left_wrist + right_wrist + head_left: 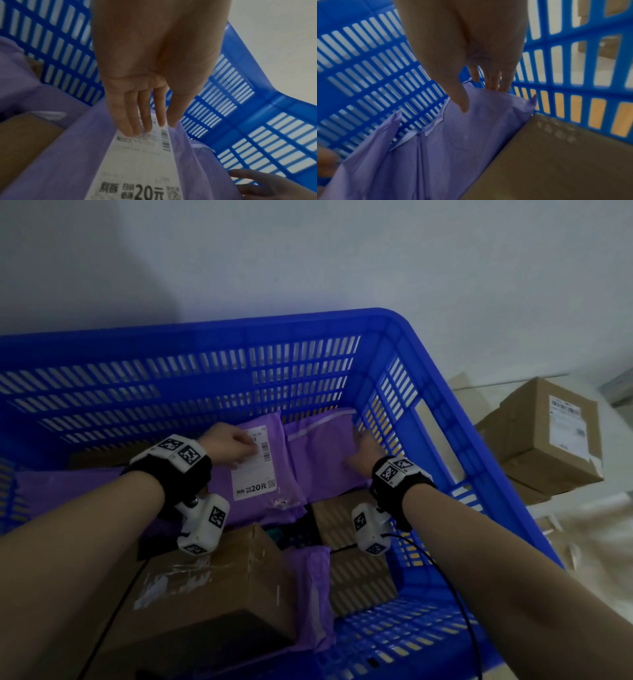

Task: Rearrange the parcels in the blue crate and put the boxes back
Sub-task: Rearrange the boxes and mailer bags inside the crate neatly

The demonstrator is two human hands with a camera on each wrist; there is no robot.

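Observation:
The blue crate (pixel 308 320) holds purple parcels and brown boxes. My left hand (pixel 236 444) reaches to the far side, and its straight fingertips (pixel 143 125) press on the white label of a purple parcel (pixel 255 479) (pixel 140 162). Beside it on the right lies a plain purple parcel (pixel 318 453) (pixel 467 142) against the crate's right wall. My right hand (pixel 364 448) (pixel 479 94) lies on this parcel with its fingers straight. Its fingertips dip behind the parcel's far edge, and the thumb (pixel 462 105) rests on top. Neither parcel is lifted.
Inside the crate, a large cardboard box (pixel 212 587) sits near me and another box (pixel 356 542) (pixel 556 162) stands by the right wall, with a purple parcel (pixel 313 587) between them. More purple parcels (pixel 68 491) lie at the left. Stacked cardboard boxes (pixel 548 436) stand outside, right of the crate.

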